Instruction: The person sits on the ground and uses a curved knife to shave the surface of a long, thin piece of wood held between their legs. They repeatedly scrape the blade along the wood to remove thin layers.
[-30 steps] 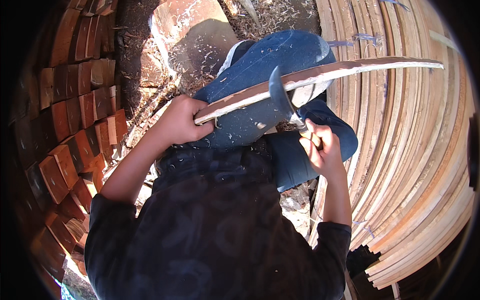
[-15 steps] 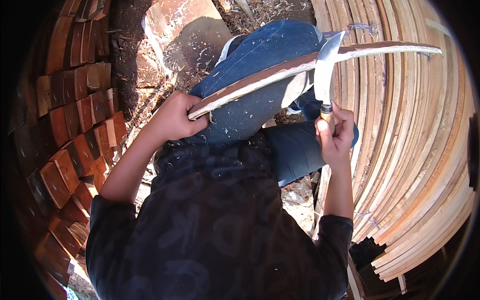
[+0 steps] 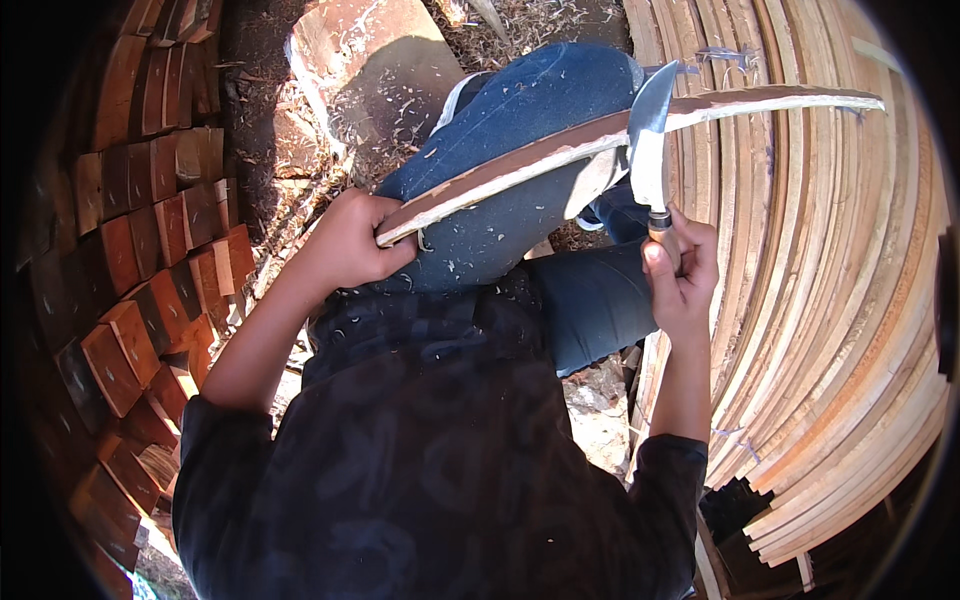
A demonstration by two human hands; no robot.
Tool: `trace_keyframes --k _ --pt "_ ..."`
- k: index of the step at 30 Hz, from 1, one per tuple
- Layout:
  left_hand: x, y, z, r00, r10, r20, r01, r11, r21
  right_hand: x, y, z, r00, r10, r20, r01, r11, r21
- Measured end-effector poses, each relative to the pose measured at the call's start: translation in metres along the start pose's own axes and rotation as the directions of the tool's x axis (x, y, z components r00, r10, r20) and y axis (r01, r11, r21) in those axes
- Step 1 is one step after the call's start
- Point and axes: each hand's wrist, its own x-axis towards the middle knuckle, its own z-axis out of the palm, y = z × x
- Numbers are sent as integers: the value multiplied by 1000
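A long, narrow wooden strip [image 3: 510, 167], reddish-brown on its face with a pale rough edge, lies slantwise over my raised thigh in blue jeans [image 3: 530, 90]. Its near left end is gripped in my left hand [image 3: 350, 237], fingers wrapped round it. The far end reaches out over the stacked strips at the right. My right hand [image 3: 682, 275] is closed round the wooden handle of a knife [image 3: 648, 150] with a broad, curved, shiny blade. The blade points away from me and crosses over the strip just beyond my knee; I cannot tell whether its edge touches the wood.
Long pale wooden strips [image 3: 800, 260] are stacked side by side at the right. To the left rises a pile of reddish cut wood blocks [image 3: 125, 350]. A flat board [image 3: 390, 70] lies ahead on ground strewn with shavings [image 3: 560, 25].
My right hand and the knife have shifted slightly right and toward me, and the blade's tilt has changed. The left hand and the strip stay nearly in place.
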Motion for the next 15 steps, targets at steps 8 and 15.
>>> trace_keyframes --k 8,15 --pt "-1 -1 1 999 53 -10 -53 998 -28 5 -1 -11 998 34 -58 -30 997 67" --pt "-2 -3 3 998 60 -33 -61 998 -27 6 -6 -10 993 21 -118 3 980 199"
